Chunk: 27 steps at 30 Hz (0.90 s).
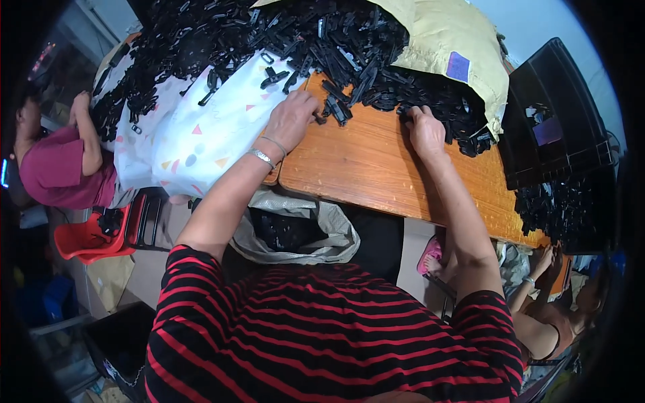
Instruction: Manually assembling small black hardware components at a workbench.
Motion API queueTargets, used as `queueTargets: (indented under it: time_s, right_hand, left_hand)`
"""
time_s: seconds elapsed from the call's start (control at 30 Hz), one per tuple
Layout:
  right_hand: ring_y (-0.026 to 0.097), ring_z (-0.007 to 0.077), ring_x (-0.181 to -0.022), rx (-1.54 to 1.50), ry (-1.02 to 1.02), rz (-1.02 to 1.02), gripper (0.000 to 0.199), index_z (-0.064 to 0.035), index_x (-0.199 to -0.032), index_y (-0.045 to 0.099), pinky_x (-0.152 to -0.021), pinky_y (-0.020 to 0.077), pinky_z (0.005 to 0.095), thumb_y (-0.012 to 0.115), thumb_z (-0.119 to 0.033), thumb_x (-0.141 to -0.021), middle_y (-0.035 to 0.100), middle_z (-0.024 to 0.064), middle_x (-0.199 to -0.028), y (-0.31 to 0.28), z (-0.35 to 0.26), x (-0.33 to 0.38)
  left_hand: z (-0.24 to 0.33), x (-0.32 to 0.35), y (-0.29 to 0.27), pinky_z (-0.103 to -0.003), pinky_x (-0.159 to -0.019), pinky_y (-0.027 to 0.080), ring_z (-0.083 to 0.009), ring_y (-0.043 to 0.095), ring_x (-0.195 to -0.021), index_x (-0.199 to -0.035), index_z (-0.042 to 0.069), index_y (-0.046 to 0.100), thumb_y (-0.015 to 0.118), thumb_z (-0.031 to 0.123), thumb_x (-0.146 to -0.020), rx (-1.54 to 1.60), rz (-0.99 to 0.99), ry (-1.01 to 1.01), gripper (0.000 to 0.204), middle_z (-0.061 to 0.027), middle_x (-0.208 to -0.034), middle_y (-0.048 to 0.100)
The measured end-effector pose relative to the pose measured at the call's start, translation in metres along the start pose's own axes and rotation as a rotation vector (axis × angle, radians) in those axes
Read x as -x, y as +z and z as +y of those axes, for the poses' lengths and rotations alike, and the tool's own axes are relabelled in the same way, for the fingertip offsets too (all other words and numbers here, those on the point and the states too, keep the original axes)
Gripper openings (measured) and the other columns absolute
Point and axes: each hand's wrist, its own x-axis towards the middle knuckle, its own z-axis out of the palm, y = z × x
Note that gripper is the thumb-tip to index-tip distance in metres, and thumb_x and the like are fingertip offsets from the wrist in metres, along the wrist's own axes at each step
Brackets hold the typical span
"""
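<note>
My left hand [290, 122] rests at the left edge of the wooden table [349, 161], its fingers closed on a small black plastic part [320, 119]. Just beyond it lie a few loose black plastic parts [338, 107] from the large heap [322, 33] across the far side. Farther right, my right hand [427, 134] is at the near edge of the heap with thumb and fingers pinched together. A dark piece [404, 115] shows at those fingertips, too small to make out.
A white patterned sheet [201, 134] covers the table's left part. An open woven sack [342, 235] hangs below the front edge. At the far right lie a yellowish sack [450, 33] and a black crate [557, 114]. Co-workers sit left [57, 161] and lower right [541, 329].
</note>
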Motion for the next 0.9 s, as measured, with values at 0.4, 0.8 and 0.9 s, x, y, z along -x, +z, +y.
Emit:
queueTargets:
  time_s: [0.4,0.8,0.9]
  right_hand:
    - [0.060,0.0315,-0.069,-0.292,-0.285,0.177,0.012,-0.0081,-0.085,0.061,-0.055,0.0490,0.0414,0.068,-0.013,-0.078,0.056,0.0088,-0.085,0.010,-0.088,0.041]
    - [0.059,0.0195,-0.062,-0.723,-0.324,0.032,0.017,-0.0035,-0.103,0.062,-0.055,0.0462,0.0322,0.060,-0.010,-0.087,0.061,0.0089,-0.076,0.001,-0.109,0.044]
    - [0.057,0.0087,-0.063,-1.145,-0.028,-0.284,0.017,0.0023,-0.100,0.061,-0.057,0.0482,0.0256,0.058,-0.012,-0.090,0.061,0.0044,-0.071,-0.020,-0.118,0.044]
  left_hand:
    - [0.021,0.023,0.001,-0.023,-0.057,0.047,-0.0102,0.059,-0.066,-0.100,0.000,0.060,0.064,0.011,-0.085,0.747,-0.047,-0.494,0.019,-0.0022,-0.081,0.063]
    - [0.045,0.033,-0.017,-0.015,-0.058,0.048,-0.0073,0.061,-0.065,-0.095,0.004,0.058,0.065,0.013,-0.086,1.477,-0.034,-0.927,0.014,-0.0040,-0.082,0.064]
    - [0.058,0.025,-0.017,-0.016,-0.063,0.051,-0.0089,0.063,-0.070,-0.094,0.003,0.058,0.065,0.012,-0.085,1.625,0.008,-0.899,0.014,-0.0049,-0.085,0.063]
